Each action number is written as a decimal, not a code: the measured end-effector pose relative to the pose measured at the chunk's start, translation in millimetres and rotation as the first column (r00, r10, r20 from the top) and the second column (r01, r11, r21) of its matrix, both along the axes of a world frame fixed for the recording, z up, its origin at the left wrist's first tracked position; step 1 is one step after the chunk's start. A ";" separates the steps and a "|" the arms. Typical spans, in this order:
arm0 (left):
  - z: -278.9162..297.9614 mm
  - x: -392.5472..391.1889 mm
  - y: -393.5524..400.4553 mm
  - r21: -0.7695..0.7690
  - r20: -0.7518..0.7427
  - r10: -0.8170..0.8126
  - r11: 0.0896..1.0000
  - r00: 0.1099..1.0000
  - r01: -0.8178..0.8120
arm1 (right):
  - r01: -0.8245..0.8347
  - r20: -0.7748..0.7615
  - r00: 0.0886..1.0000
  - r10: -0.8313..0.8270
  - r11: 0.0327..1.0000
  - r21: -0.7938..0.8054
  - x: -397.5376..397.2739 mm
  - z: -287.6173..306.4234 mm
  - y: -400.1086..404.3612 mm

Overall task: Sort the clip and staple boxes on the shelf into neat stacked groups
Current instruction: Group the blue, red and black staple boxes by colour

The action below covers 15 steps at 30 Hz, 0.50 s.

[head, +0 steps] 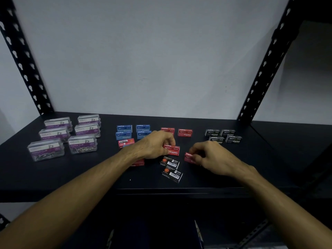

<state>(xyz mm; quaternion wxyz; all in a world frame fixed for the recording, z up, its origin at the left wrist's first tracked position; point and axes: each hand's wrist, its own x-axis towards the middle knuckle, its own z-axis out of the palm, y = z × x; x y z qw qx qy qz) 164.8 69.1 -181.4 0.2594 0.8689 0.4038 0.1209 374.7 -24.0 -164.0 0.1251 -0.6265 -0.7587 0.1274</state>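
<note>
My left hand [155,145] grips a red staple box [173,150] at mid shelf. My right hand [209,156] pinches another red staple box [188,157] just to its right. Two black staple boxes [170,162] [172,174] lie barcode-up in front of them. Red boxes [185,133] [168,130] stand farther back, one red box [125,142] lies barcode-up on the left, and another [138,163] peeks from under my left wrist. Blue staple boxes [124,132] are stacked behind. Black boxes [223,136] are grouped at right. Clear paper clip boxes [82,143] sit at far left.
The dark shelf [89,168] has black slotted uprights at the back left [23,63] and back right [265,63]. A pale wall stands behind. The shelf's front edge runs just below the black boxes.
</note>
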 end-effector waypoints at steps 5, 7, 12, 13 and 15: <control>2.0 1.6 -0.4 0.003 -0.029 -0.007 1.000 1.000 0.007 | 0.026 -0.020 0.999 -0.026 0.999 0.020 5.6 1.9 -2.7; 2.3 2.4 -0.2 0.009 -0.033 -0.002 1.000 0.999 0.003 | 0.040 -0.033 0.999 -0.039 0.999 0.030 8.0 2.7 -3.0; 1.8 3.3 -1.2 0.045 -0.044 -0.014 0.999 0.999 0.016 | 0.023 -0.001 1.000 -0.023 1.000 0.016 4.1 0.7 -2.7; 2.2 3.4 -1.9 0.053 -0.047 -0.017 0.998 0.999 0.020 | 0.020 0.007 1.000 -0.020 1.000 0.010 2.1 -0.4 -2.6; 3.0 3.4 -3.3 0.068 -0.052 -0.019 0.997 0.998 0.022 | 0.008 0.024 1.000 -0.008 1.000 0.010 -1.6 -3.3 -1.9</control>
